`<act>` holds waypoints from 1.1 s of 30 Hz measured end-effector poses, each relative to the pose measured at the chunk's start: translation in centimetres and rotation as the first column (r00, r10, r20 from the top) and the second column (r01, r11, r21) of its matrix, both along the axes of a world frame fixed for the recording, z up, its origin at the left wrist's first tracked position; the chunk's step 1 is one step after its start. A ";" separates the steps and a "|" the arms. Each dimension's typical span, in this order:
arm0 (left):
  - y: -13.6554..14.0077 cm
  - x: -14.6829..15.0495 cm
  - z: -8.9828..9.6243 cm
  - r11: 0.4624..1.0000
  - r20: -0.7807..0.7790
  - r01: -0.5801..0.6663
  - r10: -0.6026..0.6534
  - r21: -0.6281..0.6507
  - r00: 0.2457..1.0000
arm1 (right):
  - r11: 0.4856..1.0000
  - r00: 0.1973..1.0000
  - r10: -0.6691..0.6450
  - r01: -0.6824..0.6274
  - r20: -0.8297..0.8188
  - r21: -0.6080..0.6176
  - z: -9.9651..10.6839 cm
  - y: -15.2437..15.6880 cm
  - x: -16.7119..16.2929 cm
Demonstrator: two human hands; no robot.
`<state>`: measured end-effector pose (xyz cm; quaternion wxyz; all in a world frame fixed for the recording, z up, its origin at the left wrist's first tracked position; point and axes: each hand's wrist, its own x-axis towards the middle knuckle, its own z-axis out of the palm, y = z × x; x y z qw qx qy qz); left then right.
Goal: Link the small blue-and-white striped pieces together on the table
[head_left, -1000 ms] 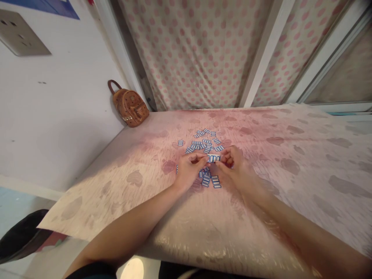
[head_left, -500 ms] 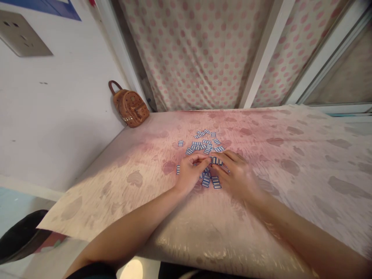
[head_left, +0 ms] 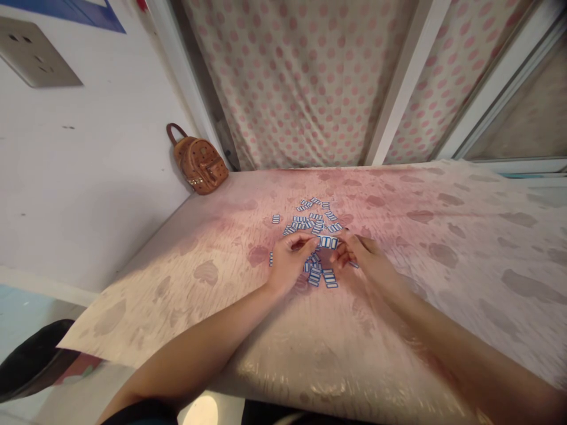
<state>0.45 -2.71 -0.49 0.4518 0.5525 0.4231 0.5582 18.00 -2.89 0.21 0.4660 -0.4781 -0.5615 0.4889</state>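
Tablecloth point(head_left: 478, 242) free far right; pieces point(head_left: 329, 278) clutter middle, backpack point(head_left: 201, 164) far left

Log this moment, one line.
left hand: pinching blue-and-white strip | right hand: at strip's right end | similar strips: scattered on tablecloth | small backpack: beside wall

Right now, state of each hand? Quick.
Left hand: closed, pinching the left end of a small blue-and-white piece.
Right hand: partly curled at the piece's right end; whether it grips cannot be told.
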 end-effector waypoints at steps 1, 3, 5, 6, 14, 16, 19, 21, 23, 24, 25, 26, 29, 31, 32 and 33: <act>0.0 0.0 0.0 1.000 0.001 0.002 -0.002 0.000 1.000 | 0.997 0.997 0.007 -0.014 -0.081 -0.081 0.1 0.0 -0.1; 0.0 0.1 -0.1 1.000 0.011 0.010 -0.010 -0.006 1.000 | 0.983 0.982 0.001 -0.036 -0.189 -0.182 0.2 -0.1 -0.3; -0.1 0.2 -0.2 1.000 0.027 0.020 -0.020 -0.007 0.999 | 0.975 0.970 -0.001 -0.054 -0.244 -0.216 0.3 -0.3 -0.4; -0.1 0.2 -0.2 1.000 0.032 0.024 -0.024 -0.005 0.999 | 0.974 0.966 0.006 -0.065 -0.259 -0.219 0.4 -0.4 -0.5; -0.1 0.2 -0.2 0.998 0.047 0.037 -0.035 -0.047 0.998 | 0.995 0.988 0.064 -0.074 -0.139 -0.068 0.4 -0.3 -0.1; 0.0 0.2 -0.1 0.996 0.081 0.041 -0.034 -0.080 0.996 | 0.997 0.997 0.066 -0.065 -0.028 0.040 0.2 -0.3 0.0; 0.2 0.0 0.0 0.989 0.144 0.061 -0.041 -0.135 0.989 | 0.968 0.975 0.007 -0.062 0.220 0.242 0.1 -0.3 0.3; 0.3 0.0 0.0 0.984 0.168 0.073 -0.046 -0.159 0.985 | 0.935 0.932 -0.059 -0.074 0.358 0.346 0.1 -0.4 0.4; 0.4 0.0 0.0 0.982 0.182 0.080 -0.048 -0.173 0.982 | 0.906 0.898 -0.100 -0.095 0.428 0.412 0.3 -0.5 0.6; 0.4 0.0 0.0 0.981 0.187 0.081 -0.046 -0.179 0.981 | 0.893 0.889 -0.113 -0.106 0.445 0.438 0.3 -0.5 0.7; 0.4 0.0 0.0 0.979 0.191 0.083 -0.046 -0.185 0.980 | 0.878 0.880 -0.124 -0.118 0.458 0.463 0.4 -0.5 0.8; 0.4 0.1 0.0 0.978 0.194 0.085 -0.047 -0.192 0.980 | 0.864 0.872 -0.136 -0.128 0.470 0.487 0.4 -0.5 0.8; 0.3 0.1 0.0 0.974 0.202 0.098 -0.056 -0.204 0.978 | 0.834 0.850 -0.167 -0.148 0.500 0.531 0.4 -0.4 0.9; 0.3 0.1 0.0 0.972 0.208 0.107 -0.063 -0.209 0.976 | 0.829 0.839 -0.179 -0.153 0.514 0.538 0.3 -0.4 0.9; 0.3 0.1 0.0 0.971 0.210 0.107 -0.062 -0.213 0.976 | 0.828 0.833 -0.188 -0.150 0.520 0.540 0.3 -0.4 0.9; 0.3 0.1 0.0 0.970 0.212 0.106 -0.059 -0.220 0.975 | 0.826 0.827 -0.200 -0.147 0.526 0.545 0.3 -0.5 0.8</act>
